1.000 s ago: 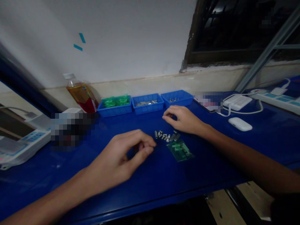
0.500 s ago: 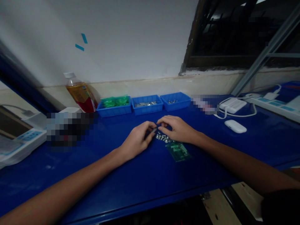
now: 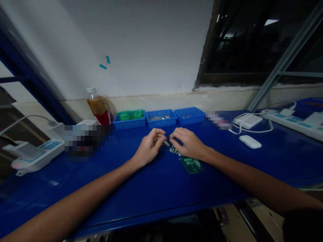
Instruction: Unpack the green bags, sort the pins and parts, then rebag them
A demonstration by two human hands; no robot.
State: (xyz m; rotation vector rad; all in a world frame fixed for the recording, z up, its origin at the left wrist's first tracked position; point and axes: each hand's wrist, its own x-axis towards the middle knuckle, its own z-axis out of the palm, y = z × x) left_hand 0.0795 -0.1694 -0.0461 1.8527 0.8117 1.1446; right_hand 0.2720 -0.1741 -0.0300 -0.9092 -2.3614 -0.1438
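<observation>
Over the blue table, my left hand (image 3: 150,145) pinches a small grey metal piece (image 3: 166,143) between thumb and fingers. Close on its right, my right hand (image 3: 187,142) is curled with thumb and fingertips drawn together; what is between them, if anything, is too small to make out. Several silver screws (image 3: 174,151) lie on the table just below the fingertips, partly covered by my right hand. A clear green bag (image 3: 192,166) with small parts in it lies under my right wrist.
Along the wall stand three blue bins: one with green bags (image 3: 129,124), one with metal pieces (image 3: 161,123), one with small screws (image 3: 190,119). A drink bottle (image 3: 101,109) leans at left near a power strip (image 3: 50,148). A white case (image 3: 249,142) and cables lie right.
The view has shifted, so the bins and bottle sit lower and farther right. My right hand has tilted over the screws, and my fingertips are slightly farther apart from each other.
</observation>
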